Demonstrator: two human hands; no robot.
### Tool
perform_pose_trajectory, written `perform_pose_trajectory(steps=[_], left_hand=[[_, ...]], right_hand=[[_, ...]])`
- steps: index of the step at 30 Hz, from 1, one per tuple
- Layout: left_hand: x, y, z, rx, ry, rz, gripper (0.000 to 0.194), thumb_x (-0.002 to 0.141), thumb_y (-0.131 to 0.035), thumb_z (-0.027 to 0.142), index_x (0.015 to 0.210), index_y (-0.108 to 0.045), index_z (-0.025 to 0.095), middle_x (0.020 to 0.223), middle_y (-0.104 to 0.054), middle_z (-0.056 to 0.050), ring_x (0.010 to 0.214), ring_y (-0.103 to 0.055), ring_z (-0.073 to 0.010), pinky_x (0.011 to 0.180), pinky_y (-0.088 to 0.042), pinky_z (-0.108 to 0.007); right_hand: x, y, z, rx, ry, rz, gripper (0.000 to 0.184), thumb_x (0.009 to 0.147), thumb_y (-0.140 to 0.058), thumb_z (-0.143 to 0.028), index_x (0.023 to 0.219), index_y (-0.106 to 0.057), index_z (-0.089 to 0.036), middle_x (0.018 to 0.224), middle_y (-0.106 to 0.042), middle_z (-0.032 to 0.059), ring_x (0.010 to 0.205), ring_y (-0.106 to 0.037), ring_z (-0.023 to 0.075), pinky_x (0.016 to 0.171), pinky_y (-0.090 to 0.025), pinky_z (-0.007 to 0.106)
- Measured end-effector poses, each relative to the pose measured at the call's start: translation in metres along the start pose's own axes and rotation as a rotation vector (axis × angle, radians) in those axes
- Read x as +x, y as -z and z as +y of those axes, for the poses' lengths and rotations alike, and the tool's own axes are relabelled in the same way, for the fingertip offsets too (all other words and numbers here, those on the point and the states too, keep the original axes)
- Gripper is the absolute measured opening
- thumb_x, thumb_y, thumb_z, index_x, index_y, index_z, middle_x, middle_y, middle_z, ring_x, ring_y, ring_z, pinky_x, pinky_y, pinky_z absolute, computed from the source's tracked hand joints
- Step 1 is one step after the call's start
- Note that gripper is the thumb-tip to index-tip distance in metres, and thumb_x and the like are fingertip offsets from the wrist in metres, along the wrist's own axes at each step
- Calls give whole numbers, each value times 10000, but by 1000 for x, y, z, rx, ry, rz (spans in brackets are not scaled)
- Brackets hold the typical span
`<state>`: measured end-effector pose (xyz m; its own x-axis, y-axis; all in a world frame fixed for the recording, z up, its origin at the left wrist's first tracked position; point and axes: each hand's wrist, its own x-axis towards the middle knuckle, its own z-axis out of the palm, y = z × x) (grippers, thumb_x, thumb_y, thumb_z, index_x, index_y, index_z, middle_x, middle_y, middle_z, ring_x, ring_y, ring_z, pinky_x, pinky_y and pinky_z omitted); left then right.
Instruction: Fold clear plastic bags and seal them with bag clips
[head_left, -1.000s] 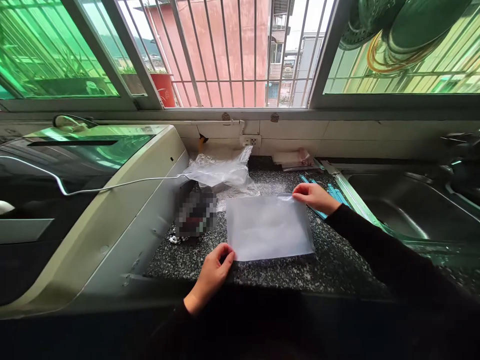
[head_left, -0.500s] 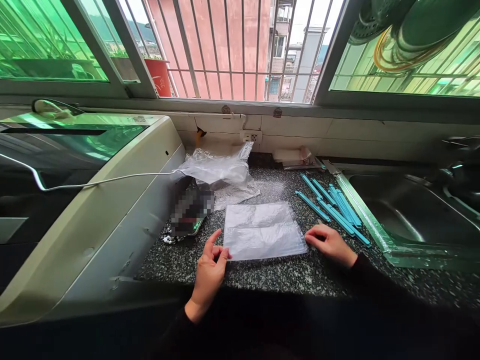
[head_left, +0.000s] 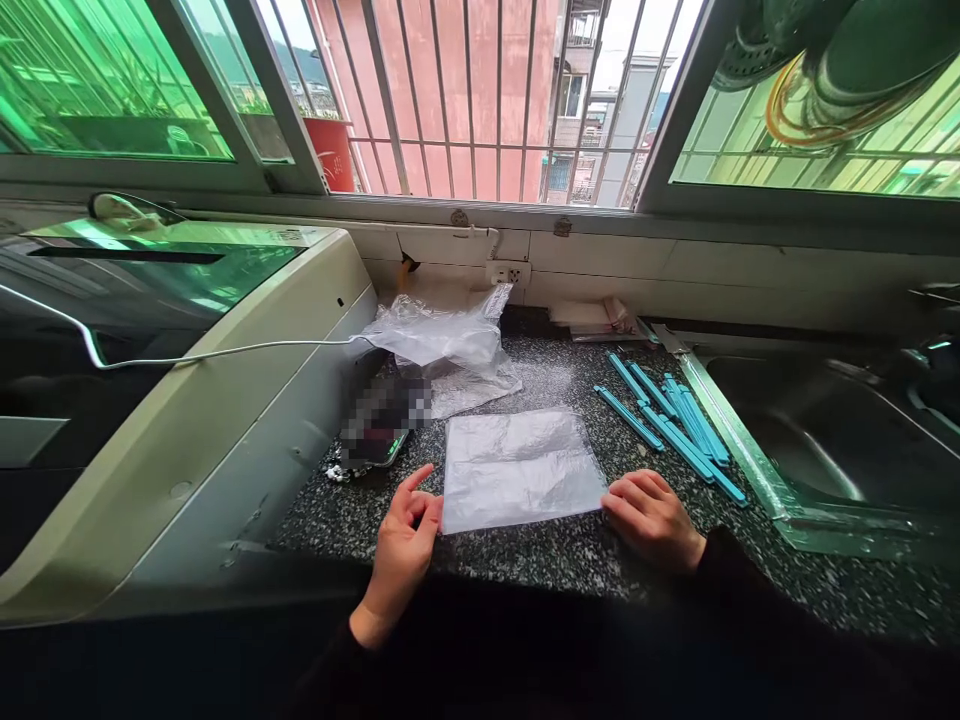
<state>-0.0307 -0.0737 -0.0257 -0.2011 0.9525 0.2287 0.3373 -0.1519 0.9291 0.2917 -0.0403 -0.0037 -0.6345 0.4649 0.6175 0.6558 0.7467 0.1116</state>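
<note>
A clear plastic bag (head_left: 519,466) lies flat on the speckled dark countertop (head_left: 570,550), folded to about half its earlier depth. My left hand (head_left: 403,533) rests at the bag's near left corner, fingers loosely spread and touching its edge. My right hand (head_left: 651,505) lies at the near right corner, fingers curled downward on the counter against the bag's edge. Several blue sealing sticks (head_left: 675,423) lie in a loose group to the right of the bag.
A white washing machine (head_left: 187,400) with a cable across it stands at the left. Crumpled clear plastic (head_left: 446,345) and a dark blurred object (head_left: 382,420) sit behind the bag. A steel sink (head_left: 832,440) is at the right, a barred window behind.
The bag's far edge came down toward me, so it now lies folded and shorter. My right hand moved from the far right corner to the near right corner. The blue sticks became visible.
</note>
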Motion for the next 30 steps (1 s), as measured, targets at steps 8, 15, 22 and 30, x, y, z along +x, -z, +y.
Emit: perform_pose_trajectory(steps=[8, 15, 22, 30], left_hand=[[-8, 1, 4, 618, -872, -59, 258, 760, -627, 194, 1014, -590, 216, 1053, -606, -96, 1004, -535, -235, 884, -436, -391], [-3, -3, 9, 423, -861, -105, 202, 770, -480, 18, 874, -529, 184, 935, -628, -86, 915, -561, -186, 795, -486, -340], [0, 6, 12, 388, -980, -267, 228, 797, -511, 148, 1024, -508, 172, 921, -648, -87, 873, -579, -184, 801, -470, -360], [25, 9, 8, 597, -650, -319, 259, 744, -528, 127, 960, -653, 198, 895, -623, -71, 887, -539, -200, 826, -437, -351]], right_hand=[[0, 7, -1, 62, -47, 74, 99, 771, -569, -88, 771, -575, -187, 676, -593, 19, 696, -498, 146, 702, -410, 307], [-9, 7, 28, 23, 15, -43, 248, 820, -548, -229, 1062, -590, -193, 891, -630, 76, 824, -561, 181, 751, -470, 326], [3, -22, 36, 129, 61, -72, 267, 897, -391, -173, 859, -654, -202, 778, -606, 63, 701, -537, 149, 629, -449, 283], [-5, -20, 37, 287, -71, -131, 273, 908, -393, -201, 850, -659, -201, 768, -602, 60, 719, -539, 151, 615, -441, 269]])
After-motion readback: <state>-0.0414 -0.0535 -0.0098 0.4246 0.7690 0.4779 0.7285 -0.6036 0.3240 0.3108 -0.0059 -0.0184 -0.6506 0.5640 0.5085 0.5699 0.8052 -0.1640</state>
